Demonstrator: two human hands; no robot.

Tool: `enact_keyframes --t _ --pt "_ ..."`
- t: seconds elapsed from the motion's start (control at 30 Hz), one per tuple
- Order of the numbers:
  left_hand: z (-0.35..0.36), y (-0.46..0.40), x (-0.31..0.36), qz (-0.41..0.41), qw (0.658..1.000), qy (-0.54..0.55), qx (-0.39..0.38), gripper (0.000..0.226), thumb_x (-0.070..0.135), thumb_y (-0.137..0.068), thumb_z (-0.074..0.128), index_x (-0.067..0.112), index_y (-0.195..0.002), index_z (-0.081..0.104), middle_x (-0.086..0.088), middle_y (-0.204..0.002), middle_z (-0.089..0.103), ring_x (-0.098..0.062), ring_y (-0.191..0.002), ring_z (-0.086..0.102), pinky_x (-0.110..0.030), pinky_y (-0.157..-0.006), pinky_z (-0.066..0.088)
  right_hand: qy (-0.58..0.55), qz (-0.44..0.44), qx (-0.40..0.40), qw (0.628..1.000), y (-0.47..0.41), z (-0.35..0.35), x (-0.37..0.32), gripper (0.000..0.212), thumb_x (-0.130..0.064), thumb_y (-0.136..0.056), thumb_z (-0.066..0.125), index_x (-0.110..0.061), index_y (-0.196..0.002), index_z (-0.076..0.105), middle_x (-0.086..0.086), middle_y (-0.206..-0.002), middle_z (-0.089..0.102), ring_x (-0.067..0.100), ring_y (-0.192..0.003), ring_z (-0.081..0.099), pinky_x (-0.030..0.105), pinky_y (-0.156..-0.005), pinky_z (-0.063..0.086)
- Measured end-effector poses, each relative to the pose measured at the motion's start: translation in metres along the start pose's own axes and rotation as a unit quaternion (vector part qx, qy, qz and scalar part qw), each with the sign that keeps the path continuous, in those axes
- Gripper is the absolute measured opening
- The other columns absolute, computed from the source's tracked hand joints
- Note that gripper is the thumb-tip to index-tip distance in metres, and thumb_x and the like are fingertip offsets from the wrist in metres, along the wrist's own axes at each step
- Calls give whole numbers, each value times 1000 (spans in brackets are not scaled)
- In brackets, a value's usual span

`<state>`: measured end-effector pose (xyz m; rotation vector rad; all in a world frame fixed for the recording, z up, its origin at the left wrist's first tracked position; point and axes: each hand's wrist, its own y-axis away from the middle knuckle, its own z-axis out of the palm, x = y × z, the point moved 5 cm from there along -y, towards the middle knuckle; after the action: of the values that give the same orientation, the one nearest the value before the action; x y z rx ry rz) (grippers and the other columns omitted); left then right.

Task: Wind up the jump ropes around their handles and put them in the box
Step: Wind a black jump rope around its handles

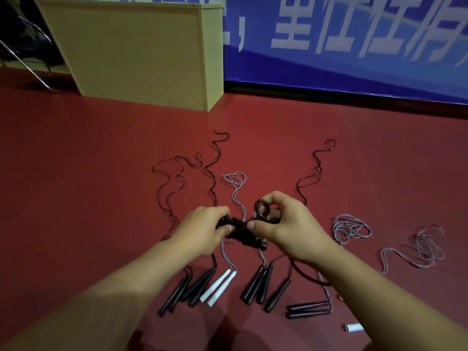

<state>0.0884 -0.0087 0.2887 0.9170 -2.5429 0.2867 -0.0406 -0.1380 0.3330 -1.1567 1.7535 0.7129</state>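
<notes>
Head view: both hands point(202, 229) point(286, 224) grip coiled black rope point(243, 231).

Two bare forearms enter from the near edge. The left hand point(202, 230) and right hand point(291, 228) wear no sleeves, gloves, rings or watch.

I note a dark red floor point(101, 173) and black handles point(255, 285). One pair of white handles point(219, 287). Blue banner point(354, 46), white lettering.
</notes>
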Motion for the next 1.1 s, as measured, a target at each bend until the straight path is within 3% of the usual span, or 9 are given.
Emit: enact_keyframes --t 0.17,0.37,0.47,0.57,0.73,0.87,0.97,1.03,1.1 --pt "2 5 13 53 996 -17 -68 13 36 -92 62 24 -94 61 4 -76 61 -21 -77 58 -35 -71 47 -78 48 52 994 -8 -11 18 24 -15 -83 74 -16 -82 51 4 -60 63 9 -42 41 24 -48 34" --pt "4 17 38 119 984 -10 -129 4 34 -94 60 32 -96 62 13 -65 53 -3 -66 49 -23 -61 35 25 41 87 995 -13 -24 26 28 -31 -80 79 -14 -88 58 4 -65 72 1 -47 57 10 -47 38" --pt "4 22 43 136 978 36 -155 3 29 -93 61 32 -92 62 16 -59 51 0 -60 47 -18 -56 30 52 50 85 994 -17 -30 35 35 -44 -74 81 -16 -85 62 1 -63 71 2 -48 56 16 -50 38" --pt "3 24 46 145 965 128 -179 9 25 -91 61 33 -87 61 8 -64 54 -3 -59 43 -24 -58 33 53 65 93 992 -21 -35 45 45 -54 -68 81 -12 -76 65 1 -59 65 5 -45 45 24 -51 35" --pt "7 33 63 156 919 271 -239 13 21 -90 55 32 -85 59 1 -75 55 -11 -70 47 -29 -66 39 80 87 94 989 -22 -33 50 52 -52 -70 80 -4 -60 60 -8 -43 43 9 -42 34 25 -50 31" --pt "1 31 64 168 905 331 -209 9 18 -91 58 26 -89 60 1 -81 55 -10 -76 50 -31 -73 42 64 109 75 989 -21 -27 52 48 -47 -75 75 -12 -53 51 -5 -45 33 13 -43 28 26 -49 25" --pt "-3 29 64 186 908 336 -167 4 28 -86 62 30 -90 61 3 -106 57 -12 -99 56 -37 -88 45 32 141 47 988 -21 -24 55 51 -48 -72 74 -1 -60 60 5 -55 36 17 -52 30 30 -52 26" --pt "-4 28 64 195 901 355 -153 7 21 -87 63 27 -91 61 2 -128 55 -9 -121 53 -29 -98 43 19 161 12 987 -18 -20 56 45 -48 -74 73 -3 -65 70 4 -54 39 18 -52 32 29 -50 28" --pt "-6 28 67 212 887 383 -147 7 15 -88 62 21 -91 61 2 -135 56 -7 -128 51 -18 -103 38 -10 178 -18 984 -15 -15 59 40 -45 -79 72 -12 -57 72 2 -49 46 17 -46 35 24 -46 28"
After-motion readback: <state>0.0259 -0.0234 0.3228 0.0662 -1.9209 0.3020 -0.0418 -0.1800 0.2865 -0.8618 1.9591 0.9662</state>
